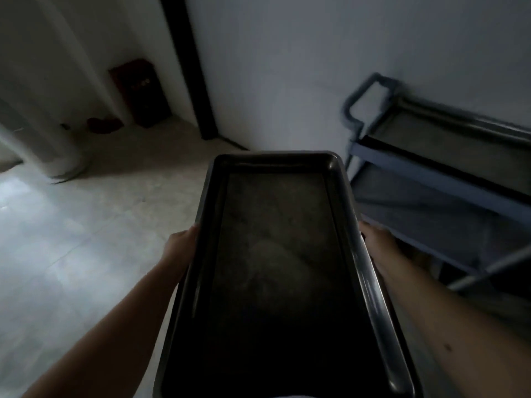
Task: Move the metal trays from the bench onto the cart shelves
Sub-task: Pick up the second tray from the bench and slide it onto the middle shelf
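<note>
Far left: pale floor [71, 239] w/ a red-brown box [138, 93] against the wall, well apart from the work. Left hand [182, 245] clamps the left long edge of the metal tray [275, 254], fingers under, thumb side at the rim. Centre: tray is held in the air, long axis pointing away from the person, roughly level, apparently empty; dim light hides surface detail. Right hand [373, 242] clamps the opposite long edge about level w/ the left, so load looks balanced. Right: blue-framed cart [402, 165] stands by the wall, near the tray's far right corner but not touching; upper shelf [448, 145] seems to carry a tray already (blurred, uncertain), lower shelf [425, 205] appears free.

Step judged: carry-to-cart. To do it well: turn the tray toward the cart, keep it level, lead w/ the far short edge over the shelf lip, clear the cart handle [362, 99] and frame posts, slide in, then release fingers from beneath only once the base is supported.
</note>
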Motion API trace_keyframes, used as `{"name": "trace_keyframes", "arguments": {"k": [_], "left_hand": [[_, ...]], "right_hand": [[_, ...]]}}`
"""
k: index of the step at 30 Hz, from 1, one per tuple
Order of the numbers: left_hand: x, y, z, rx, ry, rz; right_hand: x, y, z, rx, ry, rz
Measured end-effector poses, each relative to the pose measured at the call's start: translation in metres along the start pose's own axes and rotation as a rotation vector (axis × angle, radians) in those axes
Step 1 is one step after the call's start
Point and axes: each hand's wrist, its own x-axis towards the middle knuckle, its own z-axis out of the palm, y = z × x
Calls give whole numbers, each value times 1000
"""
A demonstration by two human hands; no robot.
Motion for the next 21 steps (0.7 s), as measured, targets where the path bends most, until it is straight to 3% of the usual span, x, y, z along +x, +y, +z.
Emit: {"name": "trace_keyframes", "arguments": {"k": [4,10,14,21], "left_hand": [[23,23,41,121,-205,97],[30,61,127,368,-410,315],[29,90,175,376,-474,431],[32,102,230,404,-538,349]], "right_hand": [[-27,37,-42,158,228,122],[-77,82,-110,233,446,292],[-92,101,-144,257,530,253],[-64,117,-176,91,507,296]]}}
